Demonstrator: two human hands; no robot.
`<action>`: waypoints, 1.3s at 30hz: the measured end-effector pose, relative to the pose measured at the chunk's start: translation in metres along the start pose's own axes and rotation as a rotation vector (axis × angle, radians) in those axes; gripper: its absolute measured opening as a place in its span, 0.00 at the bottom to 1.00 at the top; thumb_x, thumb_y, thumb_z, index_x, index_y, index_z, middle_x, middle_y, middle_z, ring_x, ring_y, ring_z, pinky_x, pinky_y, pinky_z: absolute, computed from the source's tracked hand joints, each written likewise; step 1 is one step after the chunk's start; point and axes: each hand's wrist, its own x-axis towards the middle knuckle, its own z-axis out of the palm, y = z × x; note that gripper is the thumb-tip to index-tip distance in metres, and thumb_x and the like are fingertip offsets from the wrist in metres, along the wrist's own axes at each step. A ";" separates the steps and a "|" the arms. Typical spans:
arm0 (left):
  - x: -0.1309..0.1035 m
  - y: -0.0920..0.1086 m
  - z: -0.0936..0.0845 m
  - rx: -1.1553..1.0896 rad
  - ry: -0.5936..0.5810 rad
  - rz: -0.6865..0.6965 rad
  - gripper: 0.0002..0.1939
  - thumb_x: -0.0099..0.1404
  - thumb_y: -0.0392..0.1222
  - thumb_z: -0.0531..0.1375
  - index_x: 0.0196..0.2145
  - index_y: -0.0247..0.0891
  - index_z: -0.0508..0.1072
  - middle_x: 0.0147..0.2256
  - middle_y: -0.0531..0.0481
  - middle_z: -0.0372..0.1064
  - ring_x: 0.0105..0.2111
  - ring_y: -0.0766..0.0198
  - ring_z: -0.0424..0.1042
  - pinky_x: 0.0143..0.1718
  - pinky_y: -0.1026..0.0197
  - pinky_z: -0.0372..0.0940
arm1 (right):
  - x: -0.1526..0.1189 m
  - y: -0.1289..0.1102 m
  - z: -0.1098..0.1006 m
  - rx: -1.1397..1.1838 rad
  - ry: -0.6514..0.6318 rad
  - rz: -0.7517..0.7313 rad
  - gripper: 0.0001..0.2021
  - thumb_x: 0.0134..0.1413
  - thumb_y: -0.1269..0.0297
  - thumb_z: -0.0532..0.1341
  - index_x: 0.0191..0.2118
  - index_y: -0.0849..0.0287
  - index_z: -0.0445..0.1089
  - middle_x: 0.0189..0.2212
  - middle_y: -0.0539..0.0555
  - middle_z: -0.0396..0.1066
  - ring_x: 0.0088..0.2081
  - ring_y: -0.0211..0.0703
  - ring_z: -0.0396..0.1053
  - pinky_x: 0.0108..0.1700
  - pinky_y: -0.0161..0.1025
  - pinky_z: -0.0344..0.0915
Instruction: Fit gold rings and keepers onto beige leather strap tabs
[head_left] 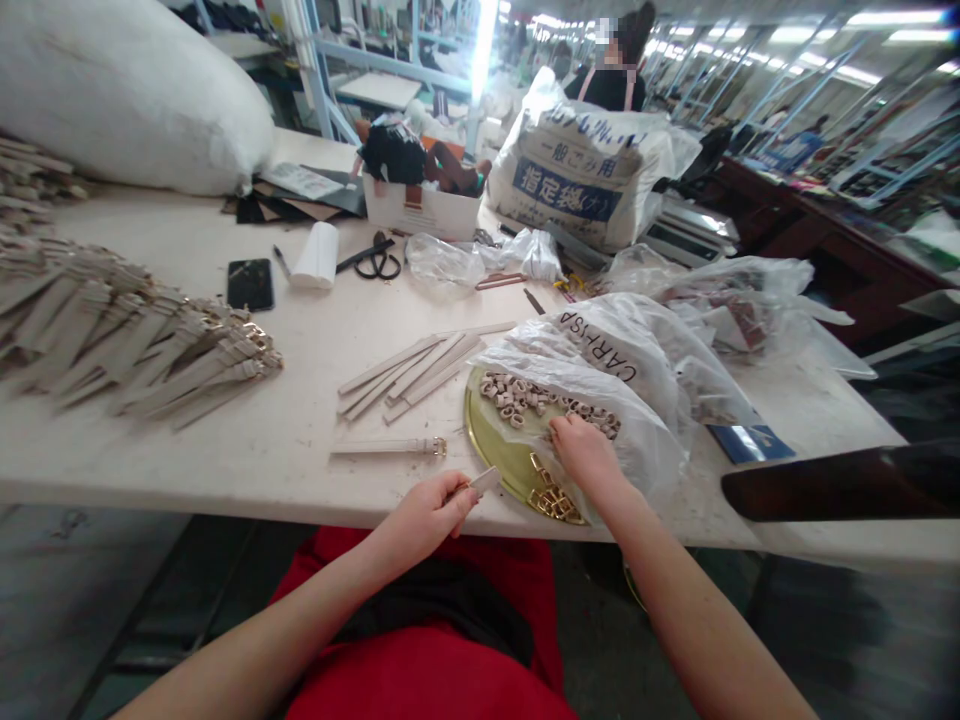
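The left hand (442,505) reaches in low from the left at the table's front edge, fingers closed around a flat beige strap (486,481), its visible end pointing right and slightly away. The right hand (583,450) stretches forward over the round yellow-green tray (501,455), fingertips bunched at the small beige loops (514,398); whether they grip one is unclear.

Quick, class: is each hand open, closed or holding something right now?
Left hand: closed on a flat beige strap.
Right hand: at the small beige loops on the round green tray; whether it grips one cannot be told.
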 end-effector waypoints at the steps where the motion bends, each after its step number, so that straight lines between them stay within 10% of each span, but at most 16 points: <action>1: 0.000 0.001 -0.001 0.007 0.009 0.009 0.14 0.61 0.50 0.49 0.26 0.37 0.62 0.17 0.59 0.56 0.19 0.71 0.55 0.23 0.68 0.51 | -0.001 -0.001 -0.003 0.044 0.028 0.014 0.09 0.55 0.72 0.51 0.38 0.61 0.67 0.34 0.59 0.66 0.34 0.45 0.66 0.34 0.37 0.57; 6: 0.000 0.011 -0.002 -0.016 0.077 0.076 0.14 0.62 0.50 0.49 0.27 0.37 0.62 0.18 0.59 0.55 0.19 0.72 0.55 0.23 0.68 0.51 | -0.024 -0.028 -0.026 0.851 0.191 0.020 0.10 0.52 0.64 0.56 0.40 0.59 0.68 0.34 0.55 0.67 0.32 0.41 0.65 0.36 0.38 0.60; 12: 0.001 0.015 0.001 -0.041 0.123 0.123 0.15 0.63 0.50 0.48 0.26 0.36 0.62 0.18 0.59 0.55 0.19 0.72 0.54 0.23 0.69 0.51 | -0.059 -0.080 -0.027 1.935 -0.126 0.256 0.15 0.41 0.58 0.66 0.38 0.55 0.71 0.28 0.49 0.69 0.26 0.33 0.64 0.33 0.35 0.63; 39: -0.010 0.003 -0.003 0.255 0.015 0.040 0.15 0.62 0.46 0.47 0.24 0.36 0.64 0.19 0.56 0.57 0.22 0.69 0.58 0.23 0.67 0.48 | -0.073 -0.087 0.001 1.897 -0.300 0.251 0.16 0.44 0.57 0.64 0.39 0.60 0.71 0.25 0.49 0.69 0.25 0.34 0.65 0.33 0.36 0.64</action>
